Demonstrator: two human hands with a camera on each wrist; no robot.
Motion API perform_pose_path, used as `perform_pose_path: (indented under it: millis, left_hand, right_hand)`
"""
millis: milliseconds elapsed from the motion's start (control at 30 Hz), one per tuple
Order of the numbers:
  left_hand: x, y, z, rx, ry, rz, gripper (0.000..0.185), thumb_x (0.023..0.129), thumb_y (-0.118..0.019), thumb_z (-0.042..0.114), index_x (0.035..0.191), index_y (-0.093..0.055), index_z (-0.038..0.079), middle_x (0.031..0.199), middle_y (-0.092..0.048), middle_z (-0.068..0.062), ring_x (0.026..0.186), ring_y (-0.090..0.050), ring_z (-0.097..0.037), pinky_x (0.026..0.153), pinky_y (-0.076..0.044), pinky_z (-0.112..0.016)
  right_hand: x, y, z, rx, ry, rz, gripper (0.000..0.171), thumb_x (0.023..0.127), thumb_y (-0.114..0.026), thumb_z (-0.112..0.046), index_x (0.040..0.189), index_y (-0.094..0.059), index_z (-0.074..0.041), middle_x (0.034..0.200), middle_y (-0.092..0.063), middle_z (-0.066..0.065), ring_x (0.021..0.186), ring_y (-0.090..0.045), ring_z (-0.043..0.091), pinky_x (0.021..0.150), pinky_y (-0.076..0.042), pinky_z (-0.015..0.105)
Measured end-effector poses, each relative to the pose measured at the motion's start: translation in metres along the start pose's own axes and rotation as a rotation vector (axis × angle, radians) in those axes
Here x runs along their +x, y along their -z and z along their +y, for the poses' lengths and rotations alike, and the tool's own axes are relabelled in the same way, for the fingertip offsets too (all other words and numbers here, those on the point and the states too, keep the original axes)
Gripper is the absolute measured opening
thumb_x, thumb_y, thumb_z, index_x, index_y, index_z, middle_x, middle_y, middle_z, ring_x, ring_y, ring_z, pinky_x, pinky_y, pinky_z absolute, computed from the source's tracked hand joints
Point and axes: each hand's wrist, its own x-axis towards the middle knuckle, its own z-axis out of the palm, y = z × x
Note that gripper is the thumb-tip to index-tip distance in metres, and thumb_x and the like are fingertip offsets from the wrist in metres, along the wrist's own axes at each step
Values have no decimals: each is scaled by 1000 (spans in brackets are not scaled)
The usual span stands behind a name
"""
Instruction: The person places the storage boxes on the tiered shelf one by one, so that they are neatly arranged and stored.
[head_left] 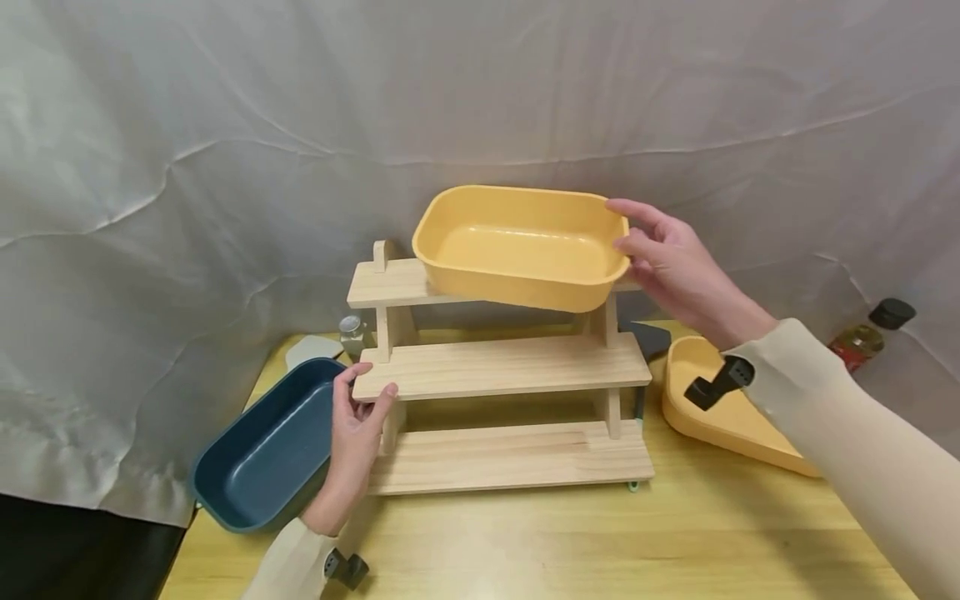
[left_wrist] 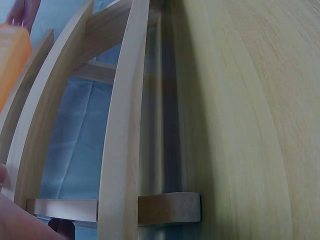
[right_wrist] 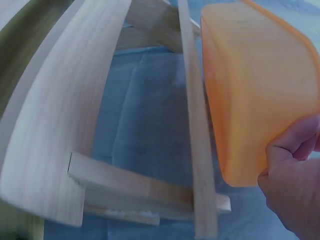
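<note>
A yellow rectangular tub sits tilted on the top tier of a three-tier wooden shelf, its right end raised. My right hand holds that right end, fingers over the rim and thumb against the wall. My left hand pinches the left end of the middle tier, thumb on one side and fingers on the other. In the left wrist view the shelf boards fill the frame edge-on, and only a bit of the hand shows.
The shelf stands on a wooden table. A dark blue tub lies left of it, by my left hand. A yellow lid lies at right, a bottle beyond it. A small jar and grey lid sit behind.
</note>
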Motion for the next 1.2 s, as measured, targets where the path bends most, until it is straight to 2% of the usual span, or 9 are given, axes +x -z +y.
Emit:
perform_pose_path:
  millis: [133,267,400,567,700,833,933,1000,1200]
  left_hand:
    - [0,-1,-1,-9,8,-7,54,108,-71,8,154,-42,8,126,-52,-10,100,-56,-17,77,-47,-22]
    - [0,0,-1,-13,6,-8,54,108,-70,7,154,-41,7,128,-52,-10,103,-57,-17,80,-48,-22]
    - [-1,0,0,-7,8,-13,54,108,-71,8,154,-42,7,128,-52,-10,102,-57,-17,78,-47,-22]
    - [-1,-2,2,-8,10,-10,53,108,-70,9,153,-42,8,131,-50,-11,104,-56,-18,79,-47,-22]
    - [-1,-2,2,-11,8,-11,52,108,-70,9,153,-43,8,130,-50,-12,103,-56,-17,79,-47,-22]
    - [-1,-2,2,-23,6,-18,53,108,-70,9,153,-41,7,131,-50,-11,106,-56,-17,82,-48,-21]
    - [-1,0,2,-28,11,-20,54,108,-70,8,153,-40,7,132,-50,-10,107,-55,-18,83,-48,-20]
    - [0,1,2,-24,14,-21,55,108,-70,8,154,-40,7,134,-50,-10,109,-55,-18,85,-48,-20]
    - [1,2,1,-32,13,-23,55,109,-69,9,155,-39,8,138,-49,-10,116,-54,-20,92,-48,-20]
  right_hand:
    - [10,-10,4,-41,-14,-1,60,108,-57,3,165,-41,-7,140,-49,18,101,-67,19,87,-60,25]
    - [17,-14,5,-96,-32,-2,59,109,-59,-1,165,-43,-9,144,-48,18,96,-67,18,78,-59,21]
    - [21,-11,6,-133,-58,16,55,109,-60,-4,162,-47,-9,143,-49,17,86,-64,15,68,-53,20]
    - [20,-9,7,-132,-48,33,45,111,-62,-11,154,-55,-5,143,-51,17,96,-63,17,76,-55,19]
    - [5,-9,9,-156,-21,77,44,112,-64,-19,153,-56,-6,143,-50,13,99,-60,17,81,-55,21]
    - [-13,-16,11,-79,-13,115,42,110,-67,-17,149,-57,-6,132,-52,9,96,-58,17,82,-56,23]
    - [-21,-24,11,17,-6,100,39,108,-68,-11,145,-57,-3,122,-55,8,93,-60,16,84,-57,23]
    - [-22,-28,11,66,-3,89,36,108,-67,-7,142,-57,0,119,-56,9,91,-63,16,84,-59,24]
    - [-11,-30,10,117,10,80,21,108,-66,-1,128,-66,3,121,-61,13,90,-66,18,85,-60,25]
